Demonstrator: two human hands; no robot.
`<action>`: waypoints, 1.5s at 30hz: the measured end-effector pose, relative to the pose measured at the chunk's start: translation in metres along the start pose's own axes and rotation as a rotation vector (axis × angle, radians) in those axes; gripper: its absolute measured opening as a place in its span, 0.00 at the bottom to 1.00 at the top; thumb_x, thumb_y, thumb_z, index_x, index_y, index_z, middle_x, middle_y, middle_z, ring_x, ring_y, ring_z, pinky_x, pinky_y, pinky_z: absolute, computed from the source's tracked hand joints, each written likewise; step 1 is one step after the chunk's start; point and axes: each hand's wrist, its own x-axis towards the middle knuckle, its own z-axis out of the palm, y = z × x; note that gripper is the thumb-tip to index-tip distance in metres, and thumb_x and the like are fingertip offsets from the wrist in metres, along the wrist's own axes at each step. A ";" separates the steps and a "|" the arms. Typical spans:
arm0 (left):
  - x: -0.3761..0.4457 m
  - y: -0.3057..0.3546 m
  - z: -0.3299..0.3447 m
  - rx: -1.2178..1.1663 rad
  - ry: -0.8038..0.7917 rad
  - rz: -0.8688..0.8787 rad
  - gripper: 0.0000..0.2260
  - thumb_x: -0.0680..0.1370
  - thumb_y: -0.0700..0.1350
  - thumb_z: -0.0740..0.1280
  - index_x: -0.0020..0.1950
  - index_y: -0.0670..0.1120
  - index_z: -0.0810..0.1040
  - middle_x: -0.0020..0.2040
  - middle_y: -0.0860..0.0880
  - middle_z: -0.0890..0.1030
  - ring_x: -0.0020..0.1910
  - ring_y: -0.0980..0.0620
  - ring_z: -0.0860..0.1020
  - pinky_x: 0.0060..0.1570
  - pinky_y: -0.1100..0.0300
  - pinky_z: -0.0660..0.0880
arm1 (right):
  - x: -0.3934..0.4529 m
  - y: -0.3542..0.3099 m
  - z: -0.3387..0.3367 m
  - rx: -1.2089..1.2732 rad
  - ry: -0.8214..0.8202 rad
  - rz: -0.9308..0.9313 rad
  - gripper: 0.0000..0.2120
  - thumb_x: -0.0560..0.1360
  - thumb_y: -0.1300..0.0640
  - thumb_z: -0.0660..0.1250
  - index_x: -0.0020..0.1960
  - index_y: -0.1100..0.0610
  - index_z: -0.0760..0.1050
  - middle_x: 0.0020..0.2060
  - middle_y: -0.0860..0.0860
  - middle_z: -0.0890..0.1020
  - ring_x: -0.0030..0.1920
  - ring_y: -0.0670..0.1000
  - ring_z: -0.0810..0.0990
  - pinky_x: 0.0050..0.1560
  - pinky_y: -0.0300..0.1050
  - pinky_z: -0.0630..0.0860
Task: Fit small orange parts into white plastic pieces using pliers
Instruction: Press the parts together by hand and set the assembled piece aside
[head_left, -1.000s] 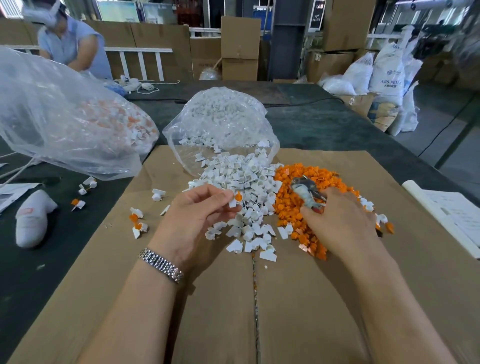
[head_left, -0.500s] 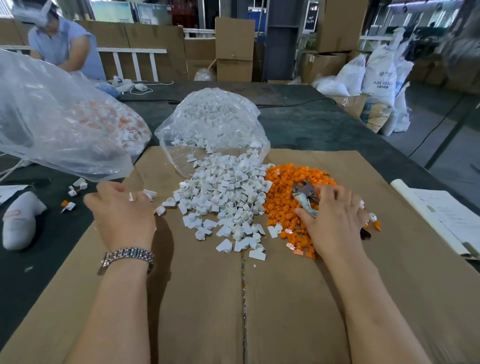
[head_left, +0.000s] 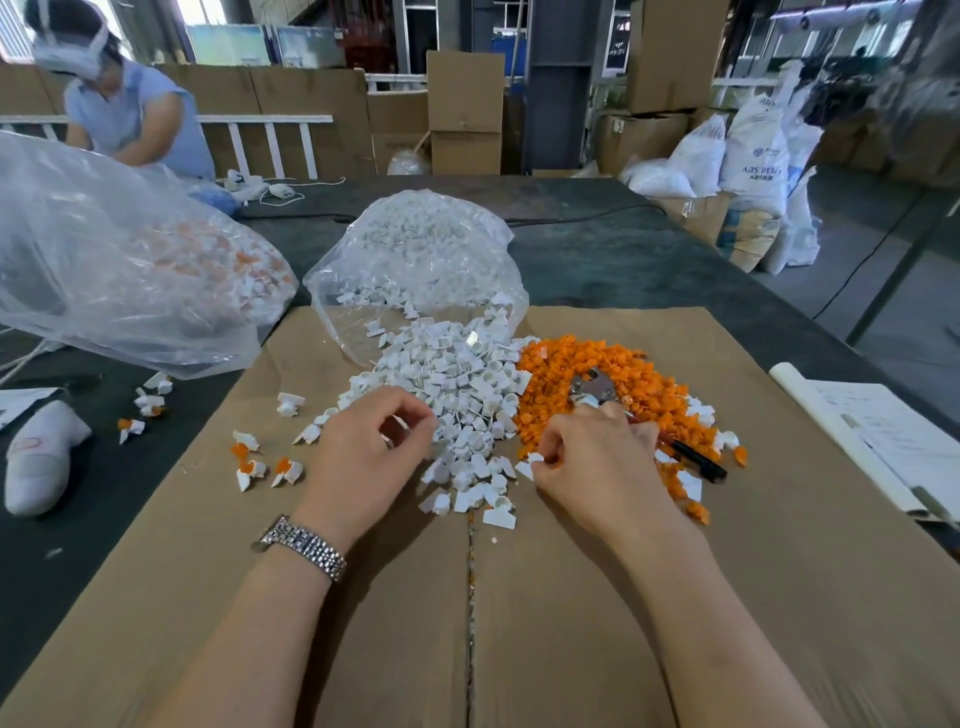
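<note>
On the cardboard sheet (head_left: 519, 623), beside the heap of white pieces (head_left: 457, 384), the left hand (head_left: 363, 462) curls its fingers at the heap's near edge, apparently picking a piece; whether it has one is hidden. The right hand (head_left: 597, 462), over the orange parts (head_left: 613, 364) just right of the heap, holds the pliers (head_left: 597, 389) and pinches something small and white. Next, judging by this, an orange part must be seated and squeezed. The pliers' jaws are partly hidden.
</note>
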 end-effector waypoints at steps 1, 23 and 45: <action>-0.001 0.002 0.001 -0.025 -0.010 0.003 0.03 0.78 0.43 0.73 0.45 0.51 0.83 0.40 0.58 0.82 0.39 0.56 0.79 0.39 0.66 0.75 | 0.000 0.000 0.000 0.020 0.008 -0.005 0.02 0.76 0.49 0.69 0.46 0.45 0.77 0.45 0.44 0.75 0.57 0.50 0.68 0.50 0.51 0.58; 0.000 0.008 0.010 -0.658 -0.249 -0.232 0.12 0.70 0.46 0.77 0.50 0.42 0.84 0.44 0.39 0.86 0.42 0.40 0.86 0.43 0.56 0.83 | -0.003 -0.032 0.001 0.684 0.034 -0.322 0.14 0.75 0.60 0.71 0.56 0.46 0.74 0.48 0.41 0.79 0.52 0.43 0.78 0.52 0.37 0.76; 0.000 0.010 0.004 -0.878 -0.190 -0.334 0.09 0.76 0.34 0.72 0.56 0.41 0.81 0.46 0.44 0.86 0.49 0.42 0.86 0.46 0.60 0.83 | 0.006 0.000 0.029 0.036 0.207 0.048 0.12 0.83 0.45 0.61 0.58 0.45 0.82 0.54 0.44 0.79 0.60 0.50 0.69 0.52 0.49 0.56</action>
